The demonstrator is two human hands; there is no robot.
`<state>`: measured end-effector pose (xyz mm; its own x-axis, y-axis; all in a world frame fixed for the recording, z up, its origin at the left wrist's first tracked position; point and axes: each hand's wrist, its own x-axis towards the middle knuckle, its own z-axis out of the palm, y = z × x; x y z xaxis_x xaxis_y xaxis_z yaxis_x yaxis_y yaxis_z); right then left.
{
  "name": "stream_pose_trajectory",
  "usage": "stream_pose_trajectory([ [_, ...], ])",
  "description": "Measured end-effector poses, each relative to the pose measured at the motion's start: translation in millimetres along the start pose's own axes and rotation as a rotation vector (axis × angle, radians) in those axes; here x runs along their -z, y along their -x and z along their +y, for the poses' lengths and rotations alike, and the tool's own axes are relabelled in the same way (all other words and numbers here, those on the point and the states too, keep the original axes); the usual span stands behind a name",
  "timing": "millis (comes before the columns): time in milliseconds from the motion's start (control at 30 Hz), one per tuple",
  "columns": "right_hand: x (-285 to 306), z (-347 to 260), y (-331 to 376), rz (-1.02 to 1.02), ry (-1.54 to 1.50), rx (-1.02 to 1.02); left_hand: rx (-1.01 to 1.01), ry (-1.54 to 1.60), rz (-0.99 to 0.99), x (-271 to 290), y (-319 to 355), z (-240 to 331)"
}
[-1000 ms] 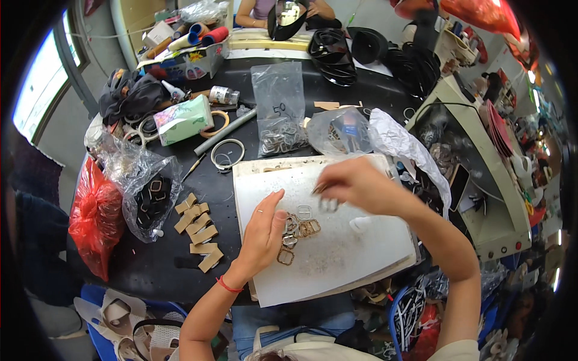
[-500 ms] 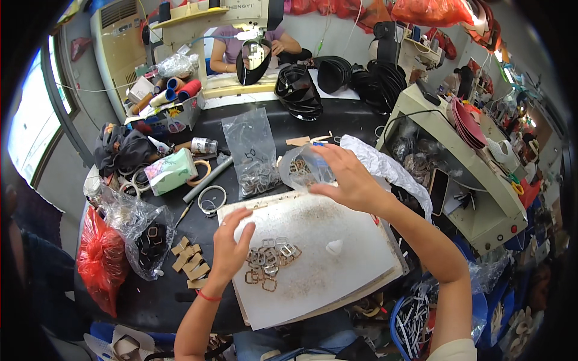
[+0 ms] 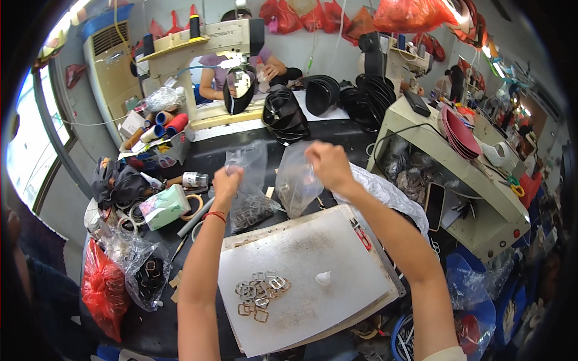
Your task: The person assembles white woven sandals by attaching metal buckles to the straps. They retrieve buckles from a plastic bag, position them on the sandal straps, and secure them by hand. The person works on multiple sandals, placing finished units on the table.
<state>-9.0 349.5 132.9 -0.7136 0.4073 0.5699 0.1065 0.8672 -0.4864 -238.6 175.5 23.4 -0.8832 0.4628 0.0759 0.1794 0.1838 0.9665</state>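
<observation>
Black table (image 3: 340, 133); left hand (image 3: 228, 182), right hand (image 3: 330, 163) pinch bags (image 3: 293, 188) (clear plastic).

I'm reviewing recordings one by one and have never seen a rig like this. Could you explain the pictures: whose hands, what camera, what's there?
There is no robot: these are a person's own bare hands. The view comes from a wide fisheye camera on their head, looking down, so straight edges bend near the rim.

The right hand pinches the top of a cloudy plastic bag; its contents are hard to make out. The left hand is at the edge of a clear bag of metal buckles; whether it grips is unclear.

Nearer the person, a white board lies on the black table. On it are loose square-framed buckles and a small white object.
</observation>
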Motion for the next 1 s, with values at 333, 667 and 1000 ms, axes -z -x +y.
stream_pose_trajectory([
  [333, 113.7, -19.0, 13.9, 0.021, 0.08, 0.018, -0.646, 0.122, 0.024, -59.8, 81.6, 169.7],
  [667, 203.2, -20.1, 61.3, 0.027, 0.048, -0.054, -0.337, 0.624, -0.742, -159.5, 196.7, 234.1],
  [1000, 306.3, -8.7, 174.9, 0.283, 0.036, 0.088, -0.695, 0.463, -0.922, -254.6, 287.4, 267.9],
])
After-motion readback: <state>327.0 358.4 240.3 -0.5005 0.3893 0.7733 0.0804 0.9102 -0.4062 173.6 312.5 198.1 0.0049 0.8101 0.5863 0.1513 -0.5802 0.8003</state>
